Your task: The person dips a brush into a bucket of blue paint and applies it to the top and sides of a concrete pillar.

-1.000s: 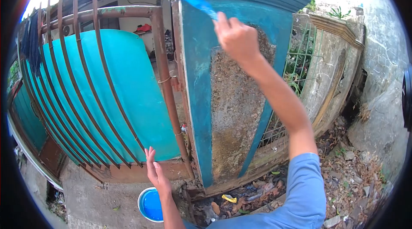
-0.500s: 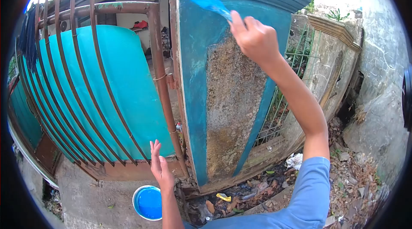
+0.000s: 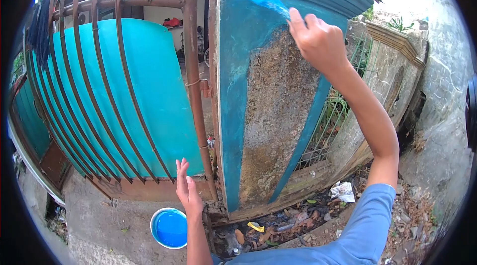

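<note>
My right hand [image 3: 320, 41] is closed around the handle of a paintbrush [image 3: 259, 0] whose head is bright blue and smeared by motion. The brush lies along the upper face of a pillar [image 3: 232, 116], just under its moulded cap. Blue-teal paint borders the pillar's face, while a rough, bare brown-grey panel fills the middle. Lower down, my left hand [image 3: 189, 193] is raised with fingers stretched, holding nothing. Beside the left forearm, a round white-rimmed bucket [image 3: 155, 235] of bright blue paint stands on the concrete.
To the left is a gate of rusty brown bars [image 3: 190, 76] with a turquoise sheet [image 3: 149, 86] behind them. A low weathered wall [image 3: 370, 121] runs off to the right. Leaves and litter, including a yellow wrapper [image 3: 256, 227] and a white crumpled scrap [image 3: 343, 192], lie along the pillar's base.
The camera view has turned slightly, moving the pillar rightward in view. My right hand and the paintbrush have shifted a little right across the pillar's top. My left hand stays raised and open.
</note>
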### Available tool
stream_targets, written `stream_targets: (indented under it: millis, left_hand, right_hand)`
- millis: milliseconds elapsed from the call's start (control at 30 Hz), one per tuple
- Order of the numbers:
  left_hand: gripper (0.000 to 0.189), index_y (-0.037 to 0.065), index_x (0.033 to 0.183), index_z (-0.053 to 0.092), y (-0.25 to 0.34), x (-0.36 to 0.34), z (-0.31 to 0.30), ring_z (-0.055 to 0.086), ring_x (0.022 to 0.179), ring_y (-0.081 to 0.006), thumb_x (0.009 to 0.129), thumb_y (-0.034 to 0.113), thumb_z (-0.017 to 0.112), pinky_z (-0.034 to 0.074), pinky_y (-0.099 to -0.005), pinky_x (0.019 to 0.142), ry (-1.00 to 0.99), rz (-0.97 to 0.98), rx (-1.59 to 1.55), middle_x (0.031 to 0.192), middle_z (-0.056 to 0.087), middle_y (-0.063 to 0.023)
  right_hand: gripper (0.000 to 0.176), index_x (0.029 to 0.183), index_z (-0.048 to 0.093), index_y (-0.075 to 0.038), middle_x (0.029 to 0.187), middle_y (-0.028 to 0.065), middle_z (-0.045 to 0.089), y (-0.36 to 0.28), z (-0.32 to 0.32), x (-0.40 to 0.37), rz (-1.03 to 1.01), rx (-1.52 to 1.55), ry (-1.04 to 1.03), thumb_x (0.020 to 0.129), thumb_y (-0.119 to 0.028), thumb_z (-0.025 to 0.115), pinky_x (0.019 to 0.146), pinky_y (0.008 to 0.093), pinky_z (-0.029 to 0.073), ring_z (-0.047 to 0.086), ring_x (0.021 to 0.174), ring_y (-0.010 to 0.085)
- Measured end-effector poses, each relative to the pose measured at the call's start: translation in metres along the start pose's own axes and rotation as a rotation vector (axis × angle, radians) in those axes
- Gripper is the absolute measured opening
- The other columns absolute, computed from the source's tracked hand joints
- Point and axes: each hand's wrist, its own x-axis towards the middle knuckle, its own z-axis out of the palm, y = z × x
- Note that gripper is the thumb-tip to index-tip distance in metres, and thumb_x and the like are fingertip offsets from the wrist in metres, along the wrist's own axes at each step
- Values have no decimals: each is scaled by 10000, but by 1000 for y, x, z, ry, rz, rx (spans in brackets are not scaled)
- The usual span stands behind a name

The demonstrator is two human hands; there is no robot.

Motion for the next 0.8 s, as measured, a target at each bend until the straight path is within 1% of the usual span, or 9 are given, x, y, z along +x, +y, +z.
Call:
stream_targets:
  millis: [67,167,267,467,500,600,633,733,800]
  left_hand:
    - [376,-20,1280,509,3,0,3,203,1434,-316,994,200,404,182,-460,1131,2,2,-3,1439,394,-237]
    - [377,-22,1281,508,5,1,3,198,1435,-317,994,199,405,182,-462,1132,-4,18,-17,1438,395,-237]
    - [376,-23,1281,507,4,1,3,191,1437,-320,993,196,404,183,-464,1132,4,22,-50,1439,394,-237]
    - [374,-22,1282,507,1,4,4,186,1438,-320,992,192,404,185,-467,1130,-13,19,-50,1446,386,-233]
    - [374,-22,1283,506,2,5,4,186,1438,-320,992,191,405,186,-468,1129,-24,24,-35,1448,383,-233]
    - [376,-25,1284,503,1,5,5,190,1436,-326,992,191,404,183,-466,1129,-20,15,-50,1446,383,-240]
    - [376,-25,1284,503,0,6,5,190,1436,-326,992,191,404,183,-466,1129,-21,17,-56,1446,383,-240]
    - [377,-28,1282,503,-5,4,0,193,1435,-324,992,192,405,180,-465,1130,-1,9,-48,1444,383,-245]
    - [378,-28,1283,502,-8,3,-2,193,1435,-325,993,193,404,176,-464,1131,15,12,-64,1442,383,-250]
  right_hand:
    - [112,834,550,-15,626,100,598,1,8,8,-33,1,28,748,-76,589,431,299,509,661,549,212]
    - [86,779,564,-9,594,90,584,9,14,7,-13,-88,-74,742,-79,596,426,299,511,650,523,212]
    - [122,829,586,10,597,90,586,11,-4,5,12,-91,-140,743,-76,596,424,299,509,647,521,213]
    - [238,938,617,52,608,87,598,-22,-6,33,-109,-25,59,732,-68,607,420,297,510,634,505,193]
    - [172,856,609,42,604,92,603,-23,0,37,-81,-63,-14,718,-60,613,415,295,510,642,514,195]
    - [195,941,564,-5,665,106,591,-10,7,34,27,-69,-186,756,-63,585,445,327,511,651,556,237]
    - [153,897,549,-13,674,115,602,-8,4,31,38,-84,-245,754,-59,578,445,330,512,662,573,243]
    - [126,795,592,36,594,95,600,-3,-7,24,20,-118,-188,709,-55,606,417,290,513,653,530,198]
    - [173,845,607,49,605,98,605,-13,-23,24,0,-93,-130,708,-58,608,418,289,513,652,530,194]
